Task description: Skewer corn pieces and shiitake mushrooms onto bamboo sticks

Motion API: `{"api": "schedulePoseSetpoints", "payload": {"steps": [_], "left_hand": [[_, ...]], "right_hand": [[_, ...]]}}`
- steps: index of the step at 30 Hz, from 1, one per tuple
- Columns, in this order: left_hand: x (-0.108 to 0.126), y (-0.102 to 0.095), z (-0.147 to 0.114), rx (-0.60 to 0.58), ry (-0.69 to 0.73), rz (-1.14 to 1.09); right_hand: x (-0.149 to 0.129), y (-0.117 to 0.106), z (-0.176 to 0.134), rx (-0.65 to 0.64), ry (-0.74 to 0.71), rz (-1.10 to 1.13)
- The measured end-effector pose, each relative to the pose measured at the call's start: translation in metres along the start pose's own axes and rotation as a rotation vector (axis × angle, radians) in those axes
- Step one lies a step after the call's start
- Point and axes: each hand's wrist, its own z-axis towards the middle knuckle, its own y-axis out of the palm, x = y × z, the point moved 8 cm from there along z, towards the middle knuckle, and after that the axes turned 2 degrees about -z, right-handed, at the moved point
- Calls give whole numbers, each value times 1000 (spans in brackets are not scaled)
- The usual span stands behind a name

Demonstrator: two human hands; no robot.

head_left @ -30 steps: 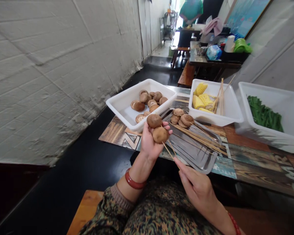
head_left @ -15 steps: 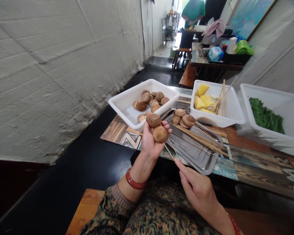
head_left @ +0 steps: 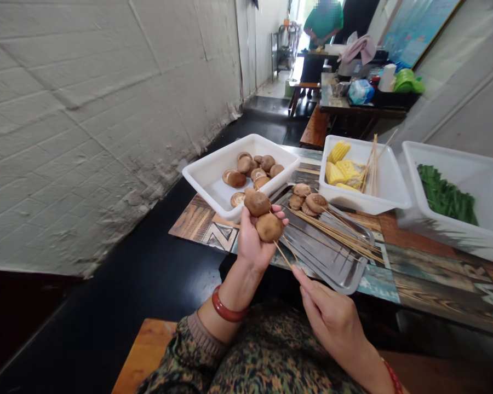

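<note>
Two brown mushrooms (head_left: 269, 227) rest in my left hand (head_left: 252, 246), palm up with its fingers curled round them. My right hand (head_left: 331, 309) pinches the lower part of two thin wooden skewers (head_left: 282, 254), whose upper ends run to the mushrooms. Just beyond, a metal tray (head_left: 312, 257) carries a bundle of bare skewers (head_left: 340, 234) and several skewered mushrooms (head_left: 308, 200). Behind my left hand stands a white bin (head_left: 207, 189) with several loose mushrooms (head_left: 252, 167) inside.
A second white bin (head_left: 388, 202) holds corn pieces (head_left: 345, 164) and upright skewers. Farther right, another bin (head_left: 447, 232) contains green leaves (head_left: 446, 194). A wall (head_left: 107, 109) runs along the left. In the back, a person in green (head_left: 324, 24) stands behind a table.
Almost nothing differs. Both hands keep their hold on the mushrooms and skewers, and the view has shifted very slightly.
</note>
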Motion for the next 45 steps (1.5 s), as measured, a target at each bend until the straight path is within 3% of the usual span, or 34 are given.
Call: {"api": "schedulePoseSetpoints", "payload": {"steps": [19,33,41,45], "left_hand": [[-2,-2,-3,14,48,-16],[0,-10,0,70,69,-2],[-7,-12,1,73,72,21],[-7,-10,1,75,92,42]], "right_hand": [[-11,5,8,15,-58,-95],[-13,-2,17,84,-19,-163],[-6,2,20,-94,-11,-277],[-2,-2,22,-105,23,-248]]}}
